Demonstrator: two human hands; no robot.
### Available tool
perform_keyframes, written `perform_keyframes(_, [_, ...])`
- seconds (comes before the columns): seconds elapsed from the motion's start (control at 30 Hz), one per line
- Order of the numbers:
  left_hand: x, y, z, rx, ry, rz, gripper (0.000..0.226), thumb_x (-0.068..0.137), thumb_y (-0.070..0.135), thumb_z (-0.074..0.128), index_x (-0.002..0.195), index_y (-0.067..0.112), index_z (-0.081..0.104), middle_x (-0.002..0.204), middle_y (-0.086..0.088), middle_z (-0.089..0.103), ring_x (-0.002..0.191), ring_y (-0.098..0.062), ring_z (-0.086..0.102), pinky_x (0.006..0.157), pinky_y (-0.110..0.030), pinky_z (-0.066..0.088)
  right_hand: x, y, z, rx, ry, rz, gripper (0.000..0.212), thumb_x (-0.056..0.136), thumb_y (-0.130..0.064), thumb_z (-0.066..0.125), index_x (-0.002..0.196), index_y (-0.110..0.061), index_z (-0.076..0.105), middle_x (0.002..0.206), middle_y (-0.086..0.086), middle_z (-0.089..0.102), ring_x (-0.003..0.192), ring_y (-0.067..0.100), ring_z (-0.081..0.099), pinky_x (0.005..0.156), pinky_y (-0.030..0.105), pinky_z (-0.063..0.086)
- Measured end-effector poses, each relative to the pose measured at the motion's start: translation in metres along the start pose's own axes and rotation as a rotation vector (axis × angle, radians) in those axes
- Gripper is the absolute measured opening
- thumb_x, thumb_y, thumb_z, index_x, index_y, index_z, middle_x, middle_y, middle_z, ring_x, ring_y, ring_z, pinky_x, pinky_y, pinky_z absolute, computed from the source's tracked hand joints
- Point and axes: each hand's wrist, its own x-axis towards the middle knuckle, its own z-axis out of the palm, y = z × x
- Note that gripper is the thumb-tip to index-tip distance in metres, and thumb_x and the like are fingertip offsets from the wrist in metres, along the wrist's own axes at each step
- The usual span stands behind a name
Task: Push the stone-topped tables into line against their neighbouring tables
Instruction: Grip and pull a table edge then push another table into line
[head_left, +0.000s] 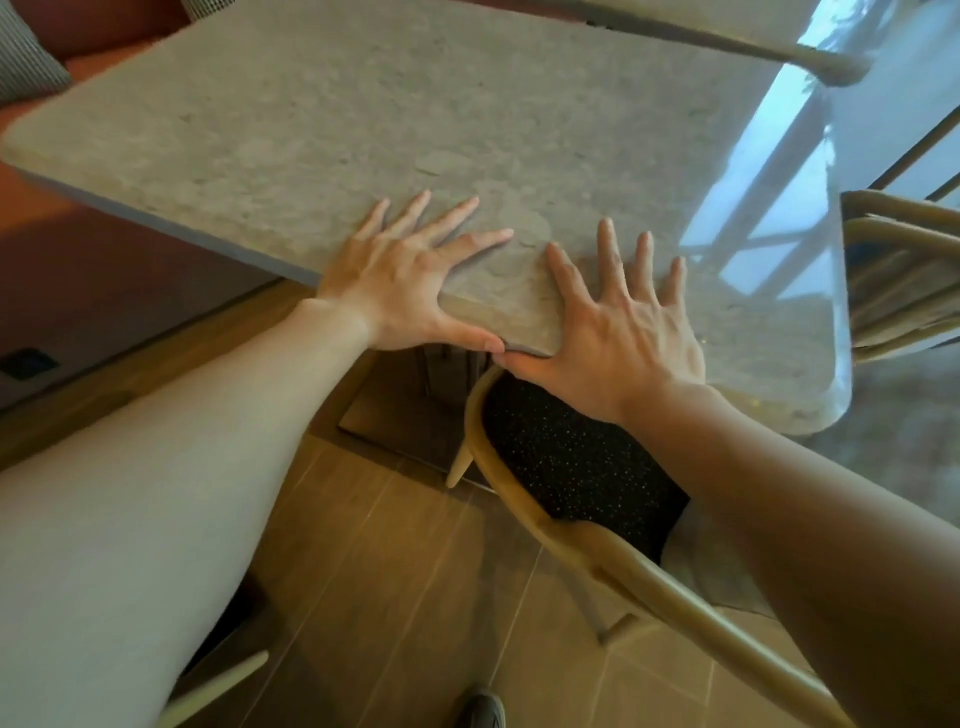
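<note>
A grey-beige stone-topped table (363, 114) fills the upper half of the head view, its near edge running diagonally from left to lower right. My left hand (400, 275) lies flat on the top at that near edge, fingers spread, thumb hooked along the edge. My right hand (618, 322) lies flat beside it, fingers spread, thumb against the edge; the two thumbs nearly touch. A neighbouring table's edge (727, 41) shows at the top right, a narrow gap apart from this top.
A wooden-framed chair with a dark speckled seat (571, 457) stands tucked under the table below my right hand. Another chair (904, 270) sits at the right edge. An orange-red bench (78, 223) runs on the left. The table's pedestal base (405, 410) rests on the wood-plank floor.
</note>
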Motion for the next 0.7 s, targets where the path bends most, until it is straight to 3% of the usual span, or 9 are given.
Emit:
perform_keyframes(0.13, [0.003,-0.001,0.004,0.019,0.063,0.017,0.116,0.058,0.115,0.013,0.161,0.061,0.009,0.179,0.009,0.013,0.164,-0.037,0.02,0.129,-0.061,0.015,0.003,-0.002,0.002,-0.038,0.009,0.01,0.122,0.073,-0.106,0.014,0.169,-0.03,-0.001,0.178,0.02,0.004,0.16,0.056,0.004,0.126,0.075,0.008])
perform_keyframes(0.7, [0.034,-0.006,0.009,-0.006,0.09,0.01,0.116,0.056,0.116,0.018,0.159,0.063,0.01,0.178,0.013,0.015,0.164,-0.034,0.022,0.129,-0.061,0.016,0.031,0.015,0.005,-0.037,0.022,-0.008,0.121,0.074,-0.106,0.009,0.169,-0.031,0.001,0.178,0.02,0.008,0.161,0.055,0.008,0.126,0.074,0.008])
